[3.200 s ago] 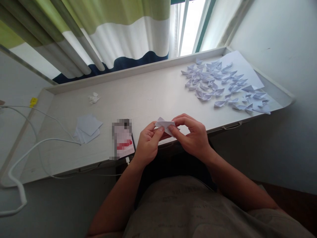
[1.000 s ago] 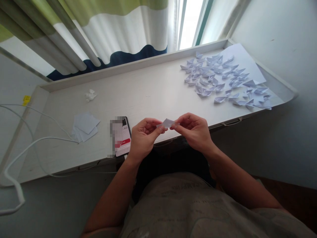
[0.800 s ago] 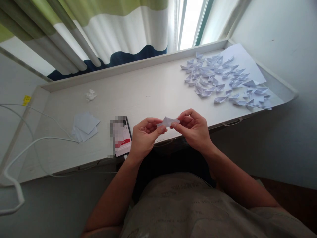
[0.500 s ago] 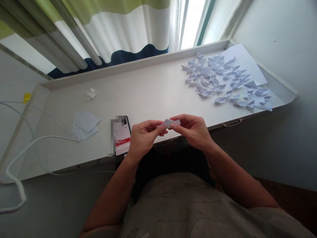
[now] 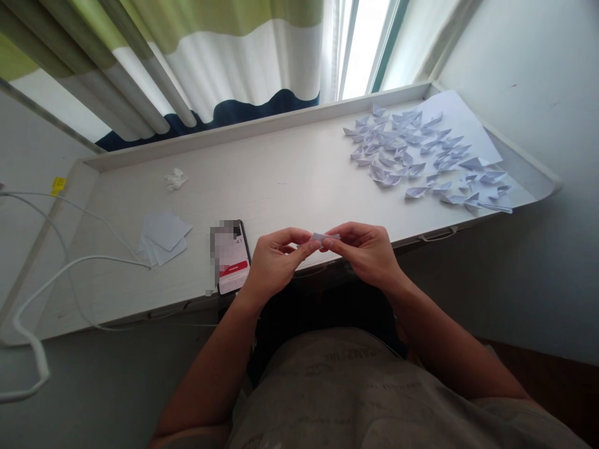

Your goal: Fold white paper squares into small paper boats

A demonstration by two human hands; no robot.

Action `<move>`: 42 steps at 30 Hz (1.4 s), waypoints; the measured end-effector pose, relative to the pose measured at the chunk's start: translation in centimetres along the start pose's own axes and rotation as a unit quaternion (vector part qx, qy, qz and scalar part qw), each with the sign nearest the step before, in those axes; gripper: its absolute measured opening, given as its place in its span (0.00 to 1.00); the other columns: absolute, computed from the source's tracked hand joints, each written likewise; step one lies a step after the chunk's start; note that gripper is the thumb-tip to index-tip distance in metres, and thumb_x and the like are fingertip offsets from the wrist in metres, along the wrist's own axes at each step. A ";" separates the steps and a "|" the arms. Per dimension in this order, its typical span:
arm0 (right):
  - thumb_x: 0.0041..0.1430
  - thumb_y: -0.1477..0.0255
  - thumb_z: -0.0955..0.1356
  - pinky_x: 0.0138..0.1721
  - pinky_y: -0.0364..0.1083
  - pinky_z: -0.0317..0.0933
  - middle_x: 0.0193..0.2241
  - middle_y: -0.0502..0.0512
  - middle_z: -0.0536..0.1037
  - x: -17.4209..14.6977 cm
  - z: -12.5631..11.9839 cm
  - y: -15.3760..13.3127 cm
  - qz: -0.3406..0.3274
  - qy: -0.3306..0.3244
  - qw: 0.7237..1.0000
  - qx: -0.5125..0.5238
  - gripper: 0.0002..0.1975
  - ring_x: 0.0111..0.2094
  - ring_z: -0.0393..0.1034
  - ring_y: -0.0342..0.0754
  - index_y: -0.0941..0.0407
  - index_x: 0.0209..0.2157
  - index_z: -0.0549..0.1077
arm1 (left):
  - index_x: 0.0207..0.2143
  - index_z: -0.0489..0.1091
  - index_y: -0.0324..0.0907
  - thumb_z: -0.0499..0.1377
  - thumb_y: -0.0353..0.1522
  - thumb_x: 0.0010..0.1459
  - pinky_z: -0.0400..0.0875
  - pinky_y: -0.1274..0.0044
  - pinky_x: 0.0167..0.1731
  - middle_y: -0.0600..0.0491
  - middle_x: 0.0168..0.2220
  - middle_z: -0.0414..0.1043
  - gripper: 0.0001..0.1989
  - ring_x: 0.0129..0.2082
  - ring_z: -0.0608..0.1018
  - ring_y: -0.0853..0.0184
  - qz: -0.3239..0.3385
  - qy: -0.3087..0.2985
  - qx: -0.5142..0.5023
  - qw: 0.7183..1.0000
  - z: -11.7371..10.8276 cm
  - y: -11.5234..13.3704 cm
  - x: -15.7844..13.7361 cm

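Observation:
A small folded piece of white paper (image 5: 326, 236) is pinched between both hands at the desk's front edge. My left hand (image 5: 277, 260) grips its left end with thumb and fingers. On the other side, my right hand (image 5: 366, 251) pinches the right end, its thumb close to the left thumb. Fingertips cover part of the paper, so its full shape is hidden. Several folded paper boats (image 5: 397, 146) lie spread over the right part of the desk, away from the hands.
The white desk (image 5: 262, 187) has a raised rim. A phone (image 5: 233, 262) lies beside my left forearm. Farther left are loose paper sheets (image 5: 165, 237), a crumpled tissue (image 5: 176, 179) and a white cable (image 5: 84, 260). A large white sheet (image 5: 470, 128) lies at the back right.
The folded paper is tipped flatter and shows less of its face. Both hands have shifted slightly, and the thumbs are a little closer together. The camera view has moved a little.

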State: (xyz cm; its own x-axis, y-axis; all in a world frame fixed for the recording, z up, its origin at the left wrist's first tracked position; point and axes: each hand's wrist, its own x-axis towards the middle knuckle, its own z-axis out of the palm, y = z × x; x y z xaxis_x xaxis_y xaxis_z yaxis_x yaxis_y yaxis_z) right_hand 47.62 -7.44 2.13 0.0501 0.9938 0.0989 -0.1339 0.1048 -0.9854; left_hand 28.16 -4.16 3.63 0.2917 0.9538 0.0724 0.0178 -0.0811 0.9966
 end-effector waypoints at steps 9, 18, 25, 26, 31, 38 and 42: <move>0.55 0.62 0.84 0.48 0.52 0.80 0.40 0.53 0.87 -0.5 0.1 0.2 -0.052 -0.066 0.994 0.073 0.23 0.41 0.83 0.50 0.51 0.49 0.82 | 0.31 0.84 0.44 0.79 0.41 0.52 0.75 0.77 0.34 0.54 0.30 0.82 0.12 0.29 0.77 0.71 -0.050 -0.012 -0.119 0.992 0.6 0.2 0.3; 0.55 0.60 0.84 0.46 0.52 0.81 0.37 0.51 0.85 -2.5 0.9 0.3 -0.024 -0.057 0.992 0.111 0.22 0.37 0.82 0.49 0.51 0.48 0.82 | 0.30 0.84 0.43 0.80 0.39 0.48 0.74 0.78 0.36 0.54 0.29 0.82 0.12 0.30 0.78 0.71 -0.115 -0.024 -0.202 0.972 1.9 0.9 -1.8; 0.53 0.58 0.84 0.37 0.51 0.81 0.34 0.49 0.84 -4.8 1.7 0.7 -0.071 -0.012 0.991 0.110 0.22 0.31 0.81 0.48 0.50 0.45 0.80 | 0.30 0.84 0.43 0.81 0.39 0.46 0.77 0.77 0.36 0.55 0.31 0.82 0.14 0.29 0.80 0.71 -0.119 -0.036 -0.256 0.959 2.7 1.4 -3.6; 0.53 0.58 0.84 0.37 0.50 0.81 0.33 0.49 0.84 -5.2 1.8 0.6 -0.074 -0.006 0.991 0.107 0.22 0.30 0.81 0.48 0.50 0.45 0.80 | 0.31 0.84 0.43 0.81 0.39 0.46 0.77 0.76 0.36 0.55 0.30 0.82 0.14 0.29 0.80 0.71 -0.114 -0.038 -0.257 0.959 2.8 1.4 -3.9; 0.56 0.57 0.83 0.34 0.49 0.80 0.29 0.48 0.85 -7.0 2.6 -0.1 -0.092 0.029 0.990 0.100 0.21 0.28 0.82 0.48 0.52 0.43 0.78 | 0.31 0.84 0.43 0.81 0.38 0.45 0.76 0.77 0.39 0.52 0.37 0.85 0.14 0.36 0.82 0.69 -0.065 0.000 -0.245 0.967 3.2 1.6 -5.4; 0.57 0.56 0.82 0.32 0.46 0.80 0.25 0.50 0.86 -9.7 2.9 -1.5 -0.115 0.025 0.988 0.096 0.19 0.25 0.83 0.48 0.53 0.33 0.76 | 0.32 0.85 0.42 0.81 0.43 0.46 0.76 0.77 0.39 0.52 0.35 0.85 0.18 0.34 0.81 0.69 0.007 0.029 -0.199 0.979 3.6 2.3 -7.6; 0.57 0.56 0.82 0.21 0.42 0.75 0.19 0.46 0.82 -10.4 2.6 -2.4 -0.099 0.007 0.990 0.101 0.19 0.17 0.78 0.46 0.53 0.36 0.78 | 0.34 0.84 0.41 0.79 0.46 0.50 0.75 0.78 0.33 0.53 0.31 0.83 0.19 0.30 0.80 0.69 0.050 0.022 -0.137 0.989 3.6 3.1 -8.2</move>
State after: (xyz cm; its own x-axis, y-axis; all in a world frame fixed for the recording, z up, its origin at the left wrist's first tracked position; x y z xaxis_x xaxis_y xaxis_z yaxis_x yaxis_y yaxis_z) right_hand 44.83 -17.98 3.85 0.1082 0.9525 0.2847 -0.3157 0.3045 -0.8987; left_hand 29.24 -13.29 5.94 0.2375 0.9571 0.1662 -0.2710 -0.0991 0.9575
